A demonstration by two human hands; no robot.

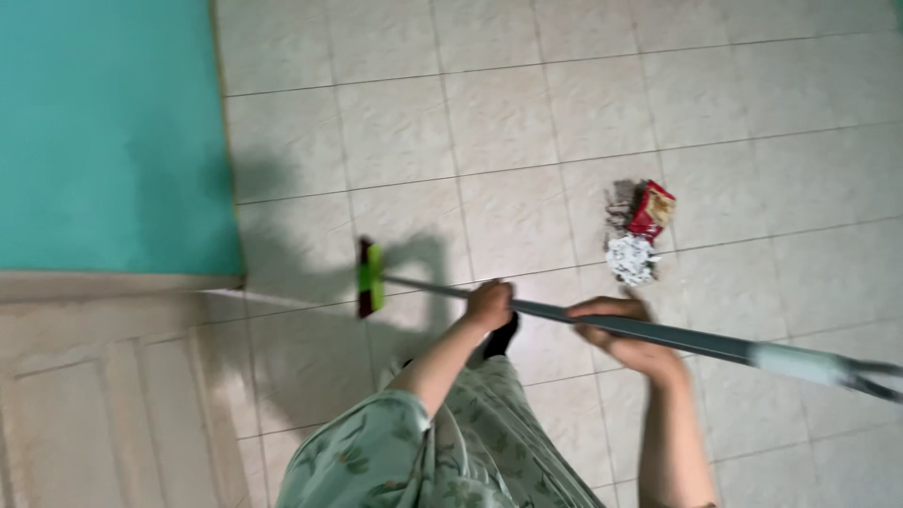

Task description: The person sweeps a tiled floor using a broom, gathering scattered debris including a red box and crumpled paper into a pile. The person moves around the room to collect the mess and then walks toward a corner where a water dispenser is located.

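- The floor (pixel 527 113) is laid with pale, cream square tiles and thin dark grout lines.
- A small heap of litter lies on it: a red wrapper (pixel 651 210) touching a crumpled white scrap (pixel 630 258), with grey dust (pixel 619 202) just beside them.
- The green broom head (pixel 369 278) rests on the tiles, well apart from the heap.
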